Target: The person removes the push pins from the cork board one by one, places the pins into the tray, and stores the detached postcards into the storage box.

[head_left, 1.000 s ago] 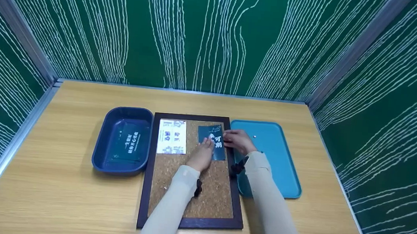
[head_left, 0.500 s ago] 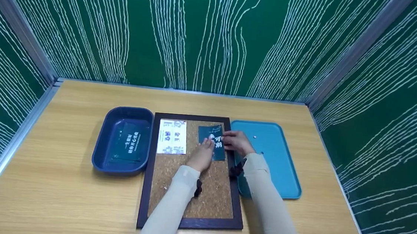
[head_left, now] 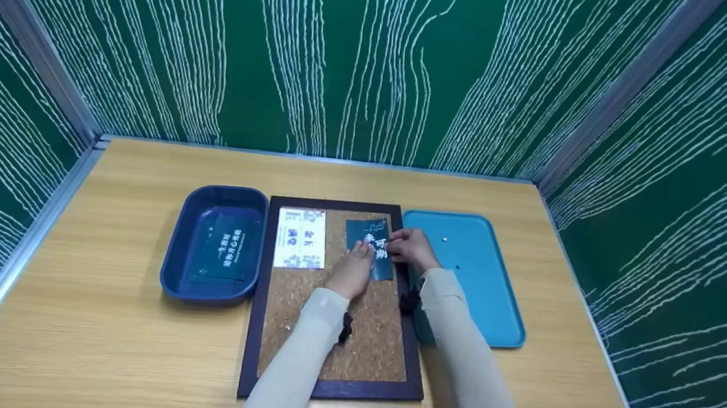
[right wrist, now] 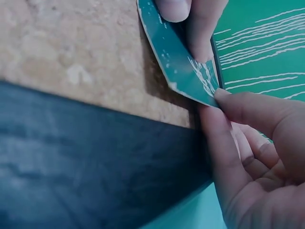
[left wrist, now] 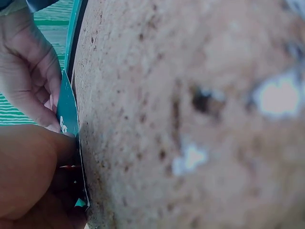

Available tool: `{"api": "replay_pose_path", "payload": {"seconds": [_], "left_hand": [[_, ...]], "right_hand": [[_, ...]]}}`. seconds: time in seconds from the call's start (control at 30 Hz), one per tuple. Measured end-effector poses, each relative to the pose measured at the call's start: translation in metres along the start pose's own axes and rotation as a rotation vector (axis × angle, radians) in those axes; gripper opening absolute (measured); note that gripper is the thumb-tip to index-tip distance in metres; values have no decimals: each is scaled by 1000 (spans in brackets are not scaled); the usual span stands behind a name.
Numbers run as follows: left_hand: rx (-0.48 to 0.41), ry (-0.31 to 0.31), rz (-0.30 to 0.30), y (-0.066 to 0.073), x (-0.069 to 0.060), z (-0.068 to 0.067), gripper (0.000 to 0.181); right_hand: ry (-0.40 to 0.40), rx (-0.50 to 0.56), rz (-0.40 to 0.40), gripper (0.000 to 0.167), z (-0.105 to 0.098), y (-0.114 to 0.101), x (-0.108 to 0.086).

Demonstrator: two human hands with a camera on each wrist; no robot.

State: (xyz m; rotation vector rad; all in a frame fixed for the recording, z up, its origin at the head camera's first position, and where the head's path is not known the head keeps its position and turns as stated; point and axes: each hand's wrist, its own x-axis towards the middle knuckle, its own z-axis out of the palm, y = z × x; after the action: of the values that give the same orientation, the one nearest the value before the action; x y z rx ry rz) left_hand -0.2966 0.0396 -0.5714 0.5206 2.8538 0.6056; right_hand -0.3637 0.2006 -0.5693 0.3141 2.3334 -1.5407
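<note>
Green and lettered, the card (head_left: 361, 228) lies on the far right part of the board (head_left: 369, 334), edge lifted in the pinching grip of the right hand (head_left: 417, 250). The left hand (head_left: 353, 271), its grip unclosed, rests extended fingers on it. A bin (head_left: 218, 201) and tray (head_left: 486, 291) flank the board.

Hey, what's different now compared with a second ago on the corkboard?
Only a little: the right hand has shifted slightly left and toward the person. It now pinches the right edge of the green card; whether it already did a second ago is unclear. The left hand stayed on that card, and the white card and blue bin stayed put.
</note>
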Motion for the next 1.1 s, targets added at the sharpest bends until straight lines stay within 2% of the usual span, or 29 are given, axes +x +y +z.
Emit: {"api": "replay_pose_path", "payload": {"seconds": [0.3,0.43,0.57,0.7,0.9,1.1], "left_hand": [[1,-49,-3,-1,-1,-5,48],[-41,-54,14,-4,-1,-10,48],[-113,-26,49,-10,0,-17,47],[-195,19,66,-15,-4,-34,47],[-228,100,65,-26,-19,-69,50],[-298,152,-27,-45,-41,-104,51]], "right_hand": [[24,-20,-5,26,2,-2,-2],[25,-25,-7,25,3,-2,-3],[33,-17,-2,25,2,0,-2],[39,-16,0,25,1,1,-3],[36,3,-25,23,1,2,-5],[33,5,-31,22,2,1,-8]]}}
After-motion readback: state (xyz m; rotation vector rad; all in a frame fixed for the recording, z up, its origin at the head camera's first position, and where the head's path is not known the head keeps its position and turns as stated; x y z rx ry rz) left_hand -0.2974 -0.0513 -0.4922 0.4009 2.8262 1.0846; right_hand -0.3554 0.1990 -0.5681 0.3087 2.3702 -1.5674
